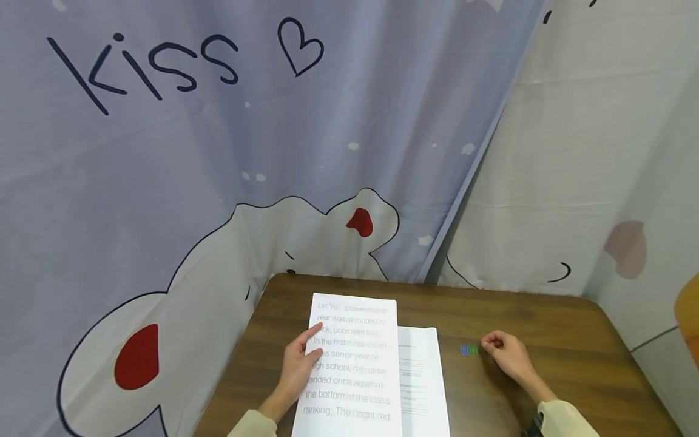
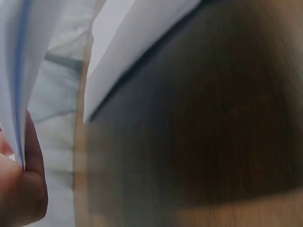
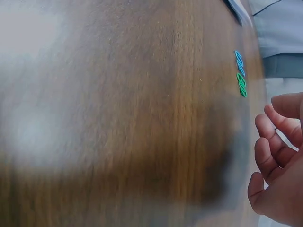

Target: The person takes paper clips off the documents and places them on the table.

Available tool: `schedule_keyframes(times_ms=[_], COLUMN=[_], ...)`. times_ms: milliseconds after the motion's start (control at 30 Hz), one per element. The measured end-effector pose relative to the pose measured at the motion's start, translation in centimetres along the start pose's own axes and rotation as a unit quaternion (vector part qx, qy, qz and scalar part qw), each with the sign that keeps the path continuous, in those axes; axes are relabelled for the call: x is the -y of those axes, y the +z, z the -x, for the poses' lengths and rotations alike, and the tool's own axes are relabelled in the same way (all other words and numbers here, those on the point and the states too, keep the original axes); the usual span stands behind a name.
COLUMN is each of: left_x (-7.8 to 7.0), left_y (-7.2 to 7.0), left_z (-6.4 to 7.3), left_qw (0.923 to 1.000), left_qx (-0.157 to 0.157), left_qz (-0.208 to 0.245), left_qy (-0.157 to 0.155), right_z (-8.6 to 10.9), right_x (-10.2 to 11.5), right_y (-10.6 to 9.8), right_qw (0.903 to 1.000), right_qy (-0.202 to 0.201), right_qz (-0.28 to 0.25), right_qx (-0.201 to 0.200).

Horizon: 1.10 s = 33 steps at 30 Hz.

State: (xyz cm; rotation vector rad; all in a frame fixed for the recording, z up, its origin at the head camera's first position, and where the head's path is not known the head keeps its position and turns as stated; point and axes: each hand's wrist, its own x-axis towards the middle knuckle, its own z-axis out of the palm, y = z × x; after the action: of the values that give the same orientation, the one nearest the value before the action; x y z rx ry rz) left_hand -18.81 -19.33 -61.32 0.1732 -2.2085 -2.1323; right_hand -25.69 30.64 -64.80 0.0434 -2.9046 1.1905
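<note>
My left hand (image 1: 299, 363) grips the left edge of a white stack of paper (image 1: 357, 370) with large printed text. In the left wrist view, the edge of the held paper (image 2: 21, 94) runs between the thumb and fingers, tilted up. A second white document (image 1: 423, 376) with smaller print lies partly behind it, to the right. Blue paper clips (image 1: 465, 349) and green paper clips (image 1: 473, 349) lie side by side on the table. Just right of them hovers my right hand (image 1: 508, 353), thumb and index tip close together, other fingers loosely curled; nothing shows between them.
A brown wooden table (image 1: 568, 352) carries everything. Printed curtains (image 1: 327, 121) hang along its back and sides. A dark band (image 1: 534, 425) sits on the right wrist, by the pale sleeve (image 1: 565, 419).
</note>
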Motion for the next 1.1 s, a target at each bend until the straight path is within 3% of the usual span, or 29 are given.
schedule_keyframes(times_ms=[267,433,633,833,967,1100], left_x=[0.6,1.4,2.2,3.1,3.6,3.9], left_y=[-3.6,-5.3,-7.3,-9.5,-10.1,-10.3], left_z=[-0.6,-0.9,-2.1,-2.6,-2.4,-2.2], left_qw=[0.9991,0.9987,0.9970,0.9928,0.9913,0.9898], left_qx=[-0.028,-0.030,-0.018,-0.008,-0.002,-0.005], left_qz=[-0.019,-0.037,-0.074,-0.112,-0.123,-0.140], left_qy=[-0.025,-0.017,-0.016,-0.043,-0.046,-0.028], right_z=[0.7,1.3,2.4,3.3,3.4,3.3], right_x=[0.3,0.0,0.0,0.1,-0.1,-0.4], right_y=[-0.5,-0.4,-0.7,-0.8,-0.3,0.4], right_qw=[0.9975,0.9936,0.9905,0.9892,0.9860,0.9791], right_qy=[-0.034,-0.058,-0.078,-0.087,-0.090,-0.102], right_qz=[0.057,0.089,0.103,0.106,0.129,0.165], right_qx=[-0.024,-0.039,-0.048,-0.051,-0.055,-0.062])
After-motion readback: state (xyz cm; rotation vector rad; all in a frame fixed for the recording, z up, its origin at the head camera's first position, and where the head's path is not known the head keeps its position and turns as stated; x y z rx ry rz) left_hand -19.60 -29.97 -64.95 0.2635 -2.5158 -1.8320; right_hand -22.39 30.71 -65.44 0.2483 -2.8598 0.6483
